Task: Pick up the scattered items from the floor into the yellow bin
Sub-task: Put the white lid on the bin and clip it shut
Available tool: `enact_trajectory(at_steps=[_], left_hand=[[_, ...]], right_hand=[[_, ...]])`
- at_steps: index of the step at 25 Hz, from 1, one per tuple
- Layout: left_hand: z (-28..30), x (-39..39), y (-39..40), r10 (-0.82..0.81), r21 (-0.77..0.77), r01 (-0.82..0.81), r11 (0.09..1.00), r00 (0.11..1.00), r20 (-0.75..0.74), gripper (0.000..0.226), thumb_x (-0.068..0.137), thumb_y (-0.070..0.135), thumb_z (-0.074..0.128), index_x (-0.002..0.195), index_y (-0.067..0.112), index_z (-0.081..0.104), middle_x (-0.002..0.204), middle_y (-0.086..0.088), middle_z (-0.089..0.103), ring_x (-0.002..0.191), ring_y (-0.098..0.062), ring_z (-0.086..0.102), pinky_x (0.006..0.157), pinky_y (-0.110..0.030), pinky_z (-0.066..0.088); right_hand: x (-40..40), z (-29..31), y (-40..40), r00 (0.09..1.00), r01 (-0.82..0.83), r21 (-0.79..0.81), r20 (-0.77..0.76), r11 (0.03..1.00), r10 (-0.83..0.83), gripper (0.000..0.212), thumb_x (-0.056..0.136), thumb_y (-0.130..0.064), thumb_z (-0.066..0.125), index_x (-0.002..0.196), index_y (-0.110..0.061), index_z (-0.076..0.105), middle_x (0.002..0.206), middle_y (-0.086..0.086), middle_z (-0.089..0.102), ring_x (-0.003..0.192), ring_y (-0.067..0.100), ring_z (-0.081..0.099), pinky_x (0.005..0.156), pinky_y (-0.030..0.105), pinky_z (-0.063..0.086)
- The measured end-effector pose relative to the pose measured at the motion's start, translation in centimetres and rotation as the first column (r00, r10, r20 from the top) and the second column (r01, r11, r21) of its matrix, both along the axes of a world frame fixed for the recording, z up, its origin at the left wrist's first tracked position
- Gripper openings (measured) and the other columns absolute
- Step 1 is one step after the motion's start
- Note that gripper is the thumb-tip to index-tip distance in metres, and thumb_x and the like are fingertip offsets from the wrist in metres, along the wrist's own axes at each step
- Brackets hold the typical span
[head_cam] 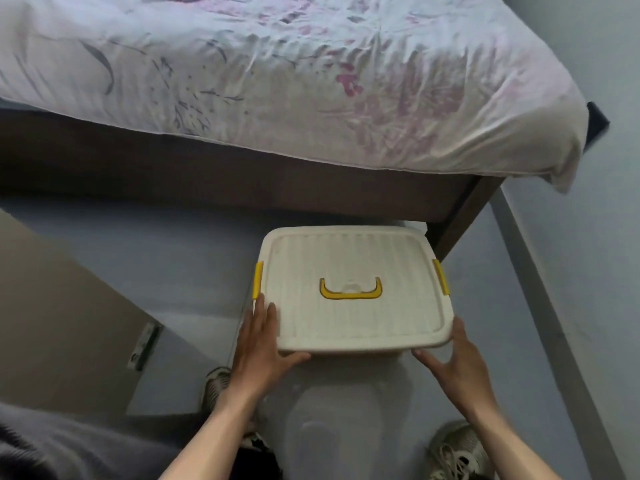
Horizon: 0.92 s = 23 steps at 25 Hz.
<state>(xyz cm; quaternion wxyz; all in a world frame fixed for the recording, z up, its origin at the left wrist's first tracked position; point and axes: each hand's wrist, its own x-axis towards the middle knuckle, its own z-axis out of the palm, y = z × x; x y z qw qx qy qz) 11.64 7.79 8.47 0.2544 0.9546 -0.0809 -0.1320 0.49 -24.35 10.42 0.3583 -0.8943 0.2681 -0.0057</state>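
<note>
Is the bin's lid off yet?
No, the white lid sits flat on the bin, its yellow handle lying down, with both hands at its near corners.

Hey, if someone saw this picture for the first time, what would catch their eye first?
Probably the white lidded bin on the floor in the middle, with its yellow handle and side clips, just in front of the bed frame. The left hand and right hand frame its near corners. Above, the crumpled floral bedsheet fills the upper half.
</note>
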Motion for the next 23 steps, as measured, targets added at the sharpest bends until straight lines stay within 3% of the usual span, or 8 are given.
enact_trajectory(at_steps=[3,7,12,15,17,19,21,23], left_hand=[[0.2,2.4,0.2,0.040,-0.033,-0.039,0.999,0.999,0.023,0.122,0.064,0.068,0.074,0.155,0.020,0.010,0.163,0.007,-0.012,0.150,-0.019,-0.002,0.120,-0.041,0.018],[0.4,6.0,-0.8,0.278,-0.235,-0.249,0.940,0.956,0.097,0.111,0.048,0.056,0.088,0.139,0.024,0.032,0.144,0.001,0.035,0.128,-0.024,0.043,0.093,-0.044,0.051],[-0.4,11.9,-1.7,0.269,-0.474,-0.216,0.854,0.962,0.047,0.098,0.063,0.029,0.090,0.145,0.024,0.037,0.139,0.003,0.051,0.126,-0.013,0.048,0.100,-0.030,0.044],[-0.4,16.3,-2.3,0.238,-0.527,-0.201,0.826,0.971,0.003,0.091,0.069,0.014,0.087,0.145,0.016,0.039,0.140,-0.004,0.053,0.128,-0.018,0.049,0.107,-0.033,0.042],[0.1,19.0,-3.6,0.254,-0.567,-0.217,0.794,0.967,-0.015,0.090,0.069,0.001,0.084,0.146,0.007,0.037,0.140,-0.006,0.050,0.126,-0.017,0.047,0.101,-0.014,0.040],[0.3,21.2,-4.3,0.263,-0.601,-0.226,0.767,0.964,-0.027,0.083,0.070,-0.007,0.080,0.142,0.004,0.039,0.128,-0.003,0.049,0.116,-0.013,0.045,0.080,0.005,0.035],[0.2,23.0,-4.7,0.257,-0.595,-0.223,0.772,0.966,-0.029,0.060,0.073,-0.006,0.079,0.125,0.008,0.052,0.115,0.000,0.053,0.108,-0.013,0.047,0.072,0.006,0.034],[-0.2,24.1,-4.7,0.266,-0.594,-0.236,0.769,0.963,-0.038,0.041,0.074,-0.007,0.078,0.097,0.017,0.054,0.102,0.000,0.056,0.101,-0.015,0.050,0.073,-0.003,0.040]], right_hand=[[2.5,-1.0,-0.3,1.000,-0.008,-0.030,-0.001,1.000,0.008,0.101,0.066,-0.074,0.065,0.146,-0.031,0.022,0.138,0.001,0.052,0.121,0.028,0.053,0.091,0.048,0.052],[6.7,-2.2,-0.6,0.995,-0.005,0.072,0.100,0.997,-0.002,0.088,0.077,-0.060,0.067,0.147,-0.030,0.025,0.141,-0.003,0.049,0.125,0.023,0.050,0.095,0.041,0.048],[13.3,-2.6,-2.2,0.985,0.011,0.137,0.170,0.991,-0.035,0.077,0.084,-0.048,0.069,0.146,-0.033,0.026,0.142,-0.007,0.047,0.123,0.016,0.048,0.092,0.029,0.042],[17.5,-2.8,-3.2,0.985,0.021,0.170,0.165,0.985,-0.049,0.077,0.085,-0.043,0.069,0.147,-0.033,0.026,0.139,-0.001,0.052,0.121,0.023,0.053,0.089,0.032,0.046],[19.8,-2.9,-3.6,0.982,0.049,0.197,0.171,0.979,-0.083,0.082,0.086,-0.041,0.069,0.151,-0.031,0.020,0.142,0.003,0.051,0.125,0.027,0.052,0.094,0.035,0.047],[21.8,-3.1,-3.8,0.981,0.078,0.216,0.156,0.973,-0.113,0.086,0.086,-0.042,0.069,0.153,-0.031,0.016,0.143,0.005,0.049,0.127,0.029,0.051,0.096,0.034,0.046],[23.4,-3.5,-4.2,0.981,0.105,0.244,0.131,0.964,-0.140,0.086,0.086,-0.045,0.068,0.153,-0.032,0.015,0.145,0.005,0.047,0.128,0.029,0.049,0.095,0.030,0.043],[24.5,-3.9,-4.4,0.982,0.126,0.289,0.099,0.949,-0.161,0.085,0.086,-0.047,0.067,0.152,-0.030,0.017,0.145,0.004,0.046,0.129,0.028,0.048,0.093,0.026,0.040]])
